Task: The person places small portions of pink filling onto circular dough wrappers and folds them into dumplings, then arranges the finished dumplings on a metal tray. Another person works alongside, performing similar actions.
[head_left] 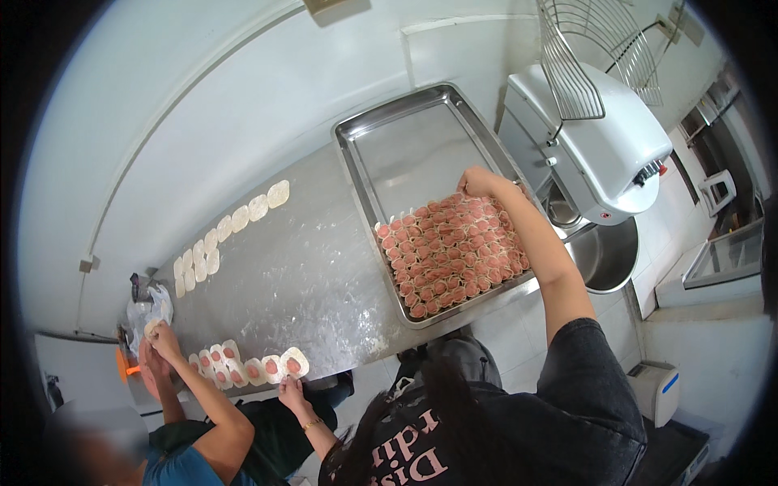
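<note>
My left fingers (289, 384): at a pale, floury wrapper (302, 355), lower centre; grip, I can't tell.
My right fingers (465, 182): curled over round, meaty dumplings (450, 249), centre right; clamped, I can't tell.
Tray (409, 158): shiny rectangular steel.

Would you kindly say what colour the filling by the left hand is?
The filling is pink, seen in the head view.

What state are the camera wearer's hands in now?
Left hand: partly curled at a filled dumpling wrapper; grip unclear.
Right hand: curled at the open-topped dumplings; contents hidden.
</note>
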A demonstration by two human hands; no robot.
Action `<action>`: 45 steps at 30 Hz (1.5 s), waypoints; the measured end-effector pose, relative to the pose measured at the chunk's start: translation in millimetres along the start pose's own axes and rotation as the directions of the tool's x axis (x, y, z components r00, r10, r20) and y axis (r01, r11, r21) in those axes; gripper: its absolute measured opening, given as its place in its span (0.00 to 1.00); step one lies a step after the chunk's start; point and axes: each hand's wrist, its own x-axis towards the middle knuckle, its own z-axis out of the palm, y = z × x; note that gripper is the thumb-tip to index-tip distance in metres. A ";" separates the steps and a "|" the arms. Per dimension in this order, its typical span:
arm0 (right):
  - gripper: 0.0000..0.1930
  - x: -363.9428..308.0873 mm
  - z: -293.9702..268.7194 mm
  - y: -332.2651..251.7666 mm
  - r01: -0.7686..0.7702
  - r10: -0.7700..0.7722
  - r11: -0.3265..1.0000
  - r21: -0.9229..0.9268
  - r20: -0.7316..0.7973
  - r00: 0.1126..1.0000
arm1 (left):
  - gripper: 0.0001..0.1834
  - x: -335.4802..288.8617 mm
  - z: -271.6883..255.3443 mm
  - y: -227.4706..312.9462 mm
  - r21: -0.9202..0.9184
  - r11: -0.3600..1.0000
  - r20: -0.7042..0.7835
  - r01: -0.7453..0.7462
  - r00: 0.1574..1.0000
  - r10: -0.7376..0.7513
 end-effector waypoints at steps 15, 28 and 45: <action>0.23 -1.4 -1.8 -12.5 -0.148 0.135 0.984 0.099 0.134 0.982 | 0.20 -5.9 0.2 -6.5 -0.353 0.932 0.140 0.088 0.989 -0.040; 0.24 6.9 2.9 -13.4 -0.140 0.118 0.986 0.094 0.204 0.972 | 0.19 -29.5 18.0 13.9 -0.512 0.805 0.387 0.300 0.917 -0.096; 0.15 -51.6 214.4 -309.9 -0.261 -0.082 0.250 0.933 0.289 0.954 | 0.17 -94.3 115.4 37.0 -0.098 0.995 0.567 0.010 0.822 0.047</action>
